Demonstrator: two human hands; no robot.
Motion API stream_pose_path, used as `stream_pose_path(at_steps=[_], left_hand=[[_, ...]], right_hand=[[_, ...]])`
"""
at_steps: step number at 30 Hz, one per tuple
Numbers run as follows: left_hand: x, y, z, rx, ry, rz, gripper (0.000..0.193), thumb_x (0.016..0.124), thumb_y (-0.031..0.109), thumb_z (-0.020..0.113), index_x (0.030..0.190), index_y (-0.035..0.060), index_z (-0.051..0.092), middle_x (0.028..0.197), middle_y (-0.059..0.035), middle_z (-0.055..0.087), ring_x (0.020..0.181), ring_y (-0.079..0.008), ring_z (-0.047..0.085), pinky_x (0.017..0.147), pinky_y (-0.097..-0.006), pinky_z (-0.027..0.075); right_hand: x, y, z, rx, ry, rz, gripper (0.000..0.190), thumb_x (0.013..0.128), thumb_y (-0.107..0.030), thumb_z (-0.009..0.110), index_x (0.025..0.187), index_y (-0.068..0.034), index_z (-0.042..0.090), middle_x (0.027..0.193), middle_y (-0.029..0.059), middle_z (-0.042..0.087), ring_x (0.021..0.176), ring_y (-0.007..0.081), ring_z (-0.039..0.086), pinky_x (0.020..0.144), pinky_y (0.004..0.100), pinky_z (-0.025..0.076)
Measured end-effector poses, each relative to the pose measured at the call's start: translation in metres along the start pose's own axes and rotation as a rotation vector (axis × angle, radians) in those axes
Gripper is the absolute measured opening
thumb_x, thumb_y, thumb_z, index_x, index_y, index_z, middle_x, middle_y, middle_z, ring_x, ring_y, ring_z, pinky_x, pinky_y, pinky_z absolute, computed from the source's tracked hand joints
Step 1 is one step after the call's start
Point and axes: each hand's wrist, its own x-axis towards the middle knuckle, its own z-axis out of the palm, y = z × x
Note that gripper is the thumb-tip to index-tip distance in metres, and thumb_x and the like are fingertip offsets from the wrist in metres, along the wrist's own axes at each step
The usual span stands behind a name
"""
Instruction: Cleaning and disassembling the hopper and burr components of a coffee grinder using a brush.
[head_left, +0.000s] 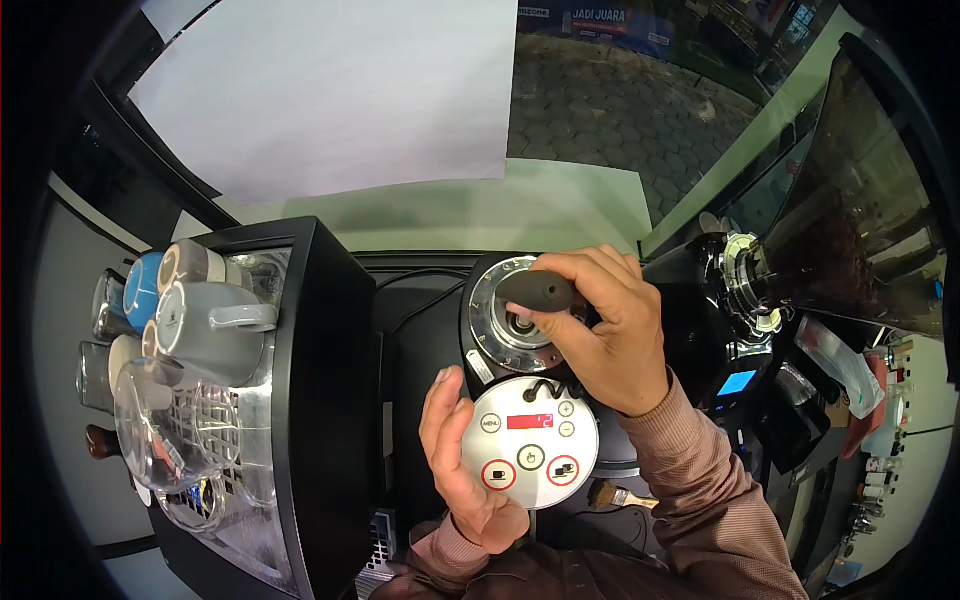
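Observation:
My right hand (611, 322) grips a black rubber-like blower or handle (536, 291), held over the numbered metal adjustment ring (487, 330) of a coffee grinder. In front of the ring is the grinder's round white control panel (517, 450), with buttons and a lit red display. A coiled black cord runs from the ring area to the panel. My left hand (457, 457) rests at the panel's left edge, palm turned towards it, fingers extended and holding nothing. What lies under the black object is partly hidden.
Left stands a black machine (330, 375) with a grey mug (217, 330), a blue cup (142, 291) and a glass server (169, 427) on top. Right stands another grinder with a dark hopper (847, 202). A wood-handled brush (622, 496) lies right of the panel. A window is behind.

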Motion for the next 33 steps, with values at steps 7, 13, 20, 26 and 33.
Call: stream_pose_path(at_steps=[7, 13, 20, 26, 33], left_hand=[[0.001, -0.001, -0.002, 0.028, -0.005, 0.006, 0.118, 0.089, 0.093, 0.016, 0.147, -0.0066, 0.043, 0.152, -0.0342, 0.044, 0.142, -0.0474, 0.046, 0.121, -0.0565, 0.034], [0.000, -0.002, -0.001, 0.021, -0.026, 0.011, 0.116, 0.091, 0.091, 0.016, 0.149, -0.0062, 0.041, 0.153, -0.0341, 0.043, 0.143, -0.0465, 0.044, 0.122, -0.0563, 0.033], [0.002, -0.001, 0.002, -0.012, -0.018, 0.025, 0.113, 0.094, 0.089, 0.017, 0.150, -0.0071, 0.039, 0.154, -0.0343, 0.042, 0.145, -0.0468, 0.043, 0.123, -0.0569, 0.032], [0.002, -0.001, -0.001, 0.023, -0.015, 0.011, 0.111, 0.095, 0.087, 0.018, 0.151, -0.0069, 0.038, 0.154, -0.0341, 0.042, 0.146, -0.0468, 0.042, 0.123, -0.0568, 0.032], [0.002, -0.002, -0.008, 0.158, -0.085, 0.025, 0.120, 0.089, 0.092, 0.012, 0.151, -0.0082, 0.037, 0.156, -0.0364, 0.039, 0.145, -0.0394, 0.045, 0.123, -0.0466, 0.033]], right_hand=[[0.006, 0.001, -0.002, -0.018, 0.071, -0.004, 0.029, 0.081, -0.015, 0.084, 0.107, -0.006, 0.074, 0.093, 0.0036, 0.074, 0.087, 0.0223, 0.064, 0.083, 0.0360, 0.043], [0.015, 0.012, -0.011, 0.297, 0.264, 0.226, 0.023, 0.088, -0.007, 0.082, 0.108, 0.000, 0.073, 0.096, 0.0097, 0.074, 0.092, 0.0164, 0.071, 0.079, 0.0316, 0.055], [0.012, 0.019, -0.017, 0.261, 0.210, 0.246, 0.023, 0.089, -0.005, 0.081, 0.109, 0.002, 0.072, 0.096, 0.0093, 0.074, 0.085, 0.0141, 0.072, 0.074, 0.0280, 0.055], [0.014, 0.012, -0.020, 0.186, 0.183, 0.190, 0.024, 0.088, -0.005, 0.081, 0.110, 0.001, 0.072, 0.097, 0.0100, 0.073, 0.084, 0.0159, 0.072, 0.074, 0.0281, 0.055], [0.033, 0.004, 0.002, 0.076, 0.163, 0.119, 0.026, 0.087, -0.015, 0.082, 0.108, -0.002, 0.073, 0.095, 0.0083, 0.073, 0.078, 0.0198, 0.066, 0.070, 0.0328, 0.048]])
